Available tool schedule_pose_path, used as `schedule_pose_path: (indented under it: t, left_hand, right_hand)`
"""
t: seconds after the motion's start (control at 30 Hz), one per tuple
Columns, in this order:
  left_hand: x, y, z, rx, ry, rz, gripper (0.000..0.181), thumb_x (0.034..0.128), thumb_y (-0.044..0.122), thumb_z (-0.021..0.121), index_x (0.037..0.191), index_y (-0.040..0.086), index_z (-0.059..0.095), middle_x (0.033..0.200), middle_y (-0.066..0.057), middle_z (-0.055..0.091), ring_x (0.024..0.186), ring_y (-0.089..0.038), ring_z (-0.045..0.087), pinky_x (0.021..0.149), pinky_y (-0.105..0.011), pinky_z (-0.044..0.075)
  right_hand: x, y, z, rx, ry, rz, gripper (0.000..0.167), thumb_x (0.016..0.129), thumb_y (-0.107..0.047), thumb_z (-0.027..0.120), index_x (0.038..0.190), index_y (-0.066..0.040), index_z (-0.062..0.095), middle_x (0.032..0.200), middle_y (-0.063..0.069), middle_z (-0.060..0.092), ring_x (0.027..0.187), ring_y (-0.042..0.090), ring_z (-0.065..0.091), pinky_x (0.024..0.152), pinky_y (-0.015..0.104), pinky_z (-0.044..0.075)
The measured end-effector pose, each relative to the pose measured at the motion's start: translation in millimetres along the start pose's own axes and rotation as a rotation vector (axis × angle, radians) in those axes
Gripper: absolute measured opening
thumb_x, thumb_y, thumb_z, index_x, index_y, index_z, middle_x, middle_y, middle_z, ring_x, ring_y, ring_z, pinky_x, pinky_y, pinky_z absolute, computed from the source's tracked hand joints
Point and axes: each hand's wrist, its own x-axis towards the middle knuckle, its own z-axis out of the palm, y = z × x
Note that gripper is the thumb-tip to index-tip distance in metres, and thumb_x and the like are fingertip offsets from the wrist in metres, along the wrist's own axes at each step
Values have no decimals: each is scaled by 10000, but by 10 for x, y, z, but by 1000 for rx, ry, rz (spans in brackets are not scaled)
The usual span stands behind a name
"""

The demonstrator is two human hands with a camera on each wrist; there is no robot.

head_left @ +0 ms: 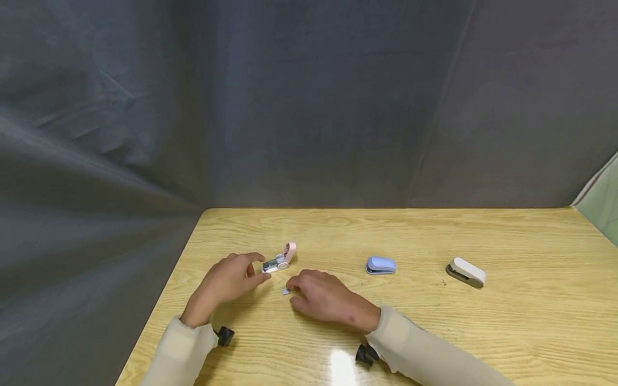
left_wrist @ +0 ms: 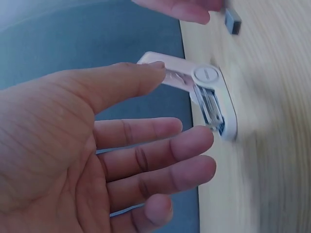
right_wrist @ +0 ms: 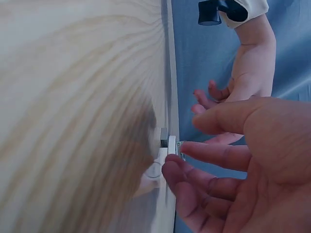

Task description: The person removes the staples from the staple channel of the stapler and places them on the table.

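A white-and-pink mini stapler (head_left: 275, 264) stands on the table with its pink top swung up, baring the metal staple channel. My left hand (head_left: 234, 277) is around its near left end, thumb and fingers apart; whether a fingertip touches the stapler I cannot tell. In the left wrist view those fingers are loosely extended beside the stapler (left_wrist: 216, 104). A small grey strip of staples (head_left: 286, 291) lies on the wood in front of the stapler. Just right of that strip is my right hand (head_left: 321, 295), its fingers loosely bent and parted, with nothing visible between them in the right wrist view.
A blue mini stapler (head_left: 381, 265) sits right of the hands, and a white-and-grey one (head_left: 466, 272) farther right. Dark cloth (head_left: 318, 107) hangs behind the wooden table (head_left: 531, 321) and along its left side. Small dark specks lie near the white-and-grey stapler.
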Motion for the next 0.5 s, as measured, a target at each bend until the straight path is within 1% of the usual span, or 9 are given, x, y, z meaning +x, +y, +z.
schedule_pose_path:
  t: [0.13,0.23,0.33,0.5]
  left_hand:
    - [-27,65,17,-20,-9,52,412,984,337,725,1300,74,694,820,55,622,497,-101,452,486,-289,388]
    - [-47,132,41,-47,-21,102,389,989,315,722,1289,66,702,861,55,649,461,-75,409,457,-265,364]
    - [-63,221,64,-68,-40,150,375,992,312,718,1276,67,709,897,53,659,469,-69,422,455,-269,375]
    - [-97,340,114,-53,-45,215,339,991,326,720,1236,92,721,916,59,658,518,-72,481,478,-290,415]
  right_hand:
    - [-76,11,-14,-13,32,-12,280,975,-181,677,1228,-77,736,1092,16,696,912,107,626,729,320,536]
    - [-143,17,-40,-37,48,-10,293,985,-202,667,1243,-77,729,1130,27,694,945,129,643,729,329,546]
    - [-232,28,-78,-60,63,1,289,988,-217,675,1242,-89,725,1169,26,680,983,162,649,742,355,551]
    - [-396,73,-140,-91,99,8,279,996,-219,678,1246,-103,720,1201,8,656,1041,200,649,777,397,558]
